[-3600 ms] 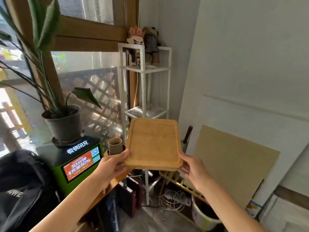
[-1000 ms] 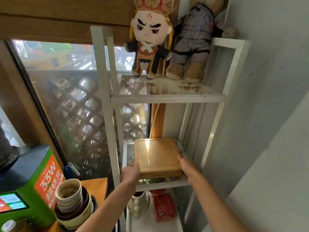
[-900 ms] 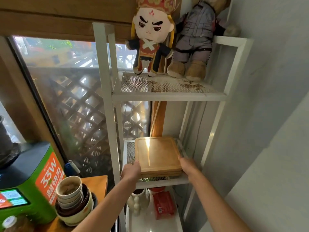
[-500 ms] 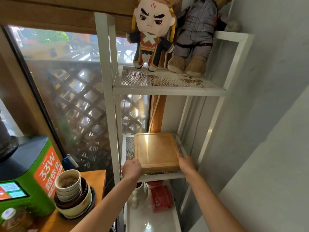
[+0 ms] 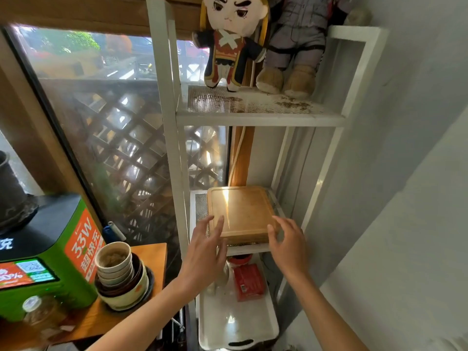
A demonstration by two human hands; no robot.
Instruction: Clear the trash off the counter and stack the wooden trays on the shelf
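Observation:
The wooden trays (image 5: 240, 214) lie stacked flat on the middle mesh level of the white metal shelf (image 5: 255, 120), a streak of sunlight across the top one. My left hand (image 5: 206, 245) hovers just off the stack's near left corner, fingers spread, holding nothing. My right hand (image 5: 287, 243) hovers off the near right corner, fingers also apart and empty. Neither hand grips the trays.
Two plush dolls (image 5: 235, 39) stand on the shelf's top level. Below the trays sit a red box (image 5: 249, 282) and a white tray (image 5: 238, 323). To the left, stacked cups and bowls (image 5: 120, 274) rest on a wooden counter (image 5: 152, 257) beside a green machine (image 5: 48, 254).
Both hands have let go of the tray stack and drawn back toward me, fingers now spread. The trays stay on the middle shelf level.

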